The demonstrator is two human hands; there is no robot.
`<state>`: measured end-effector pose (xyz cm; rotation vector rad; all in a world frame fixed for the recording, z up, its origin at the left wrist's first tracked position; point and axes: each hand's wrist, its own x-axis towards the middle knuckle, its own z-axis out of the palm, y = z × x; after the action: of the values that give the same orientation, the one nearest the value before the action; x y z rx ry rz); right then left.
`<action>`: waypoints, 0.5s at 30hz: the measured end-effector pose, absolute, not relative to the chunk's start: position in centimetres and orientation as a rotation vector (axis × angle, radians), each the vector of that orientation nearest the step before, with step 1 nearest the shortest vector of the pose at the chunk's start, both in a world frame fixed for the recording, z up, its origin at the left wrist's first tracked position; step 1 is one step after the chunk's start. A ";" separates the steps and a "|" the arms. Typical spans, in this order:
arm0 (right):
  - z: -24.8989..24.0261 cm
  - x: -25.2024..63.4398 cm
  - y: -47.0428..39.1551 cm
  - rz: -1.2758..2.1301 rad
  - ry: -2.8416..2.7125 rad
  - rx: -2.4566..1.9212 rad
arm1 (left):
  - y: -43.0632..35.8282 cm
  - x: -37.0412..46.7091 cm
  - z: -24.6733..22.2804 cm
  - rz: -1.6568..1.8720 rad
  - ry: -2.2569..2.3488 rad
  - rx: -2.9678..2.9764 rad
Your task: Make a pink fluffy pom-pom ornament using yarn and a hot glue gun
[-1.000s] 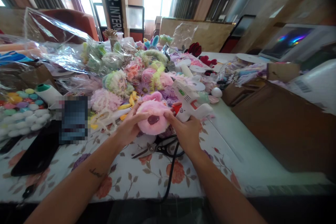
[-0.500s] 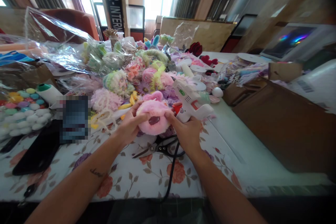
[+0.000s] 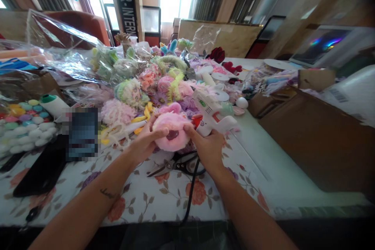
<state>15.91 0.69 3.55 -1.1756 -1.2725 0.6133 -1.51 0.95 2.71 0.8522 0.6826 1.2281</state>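
Observation:
Between my two hands is a fluffy pink ring (image 3: 175, 144) with a dark hole in its middle, held above the front of the craft pile. My left hand (image 3: 148, 138) is closed on its left side, the thumb lying across the front near the hole. On the right side my right hand (image 3: 206, 144) pinches the fluff, thumb toward the hole. Just beyond the right hand is a white glue gun (image 3: 209, 113) with a red part; I cannot tell whether the hand touches it. Black-handled scissors (image 3: 172, 165) lie below the ring, beside a black cord (image 3: 191, 195).
A heap of yarn, plush pieces and flowers (image 3: 164, 74) covers the table behind. To the left are a phone (image 3: 83, 133), a black flat object (image 3: 41, 170) and white pompoms (image 3: 32, 134). A cardboard box (image 3: 316, 136) stands on the right. Floral cloth (image 3: 140, 207) covers the front.
My left thumb has shifted slightly on the ring, and the ring has tilted a little. My right hand keeps nearly the same grip. The surrounding things have stayed in place.

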 end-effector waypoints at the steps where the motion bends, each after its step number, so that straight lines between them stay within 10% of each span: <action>1: 3.5 15.9 0.7 0.613 -1.279 -1.179 | 0.9 -1.4 2.8 1.235 0.699 0.849; 15: 2.6 15.6 0.8 0.657 -1.291 -1.189 | 0.9 -1.1 2.7 1.279 0.824 0.747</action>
<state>15.63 0.77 2.59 -1.1892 -1.2910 0.6574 -1.11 0.93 2.74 0.7466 0.8241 1.2794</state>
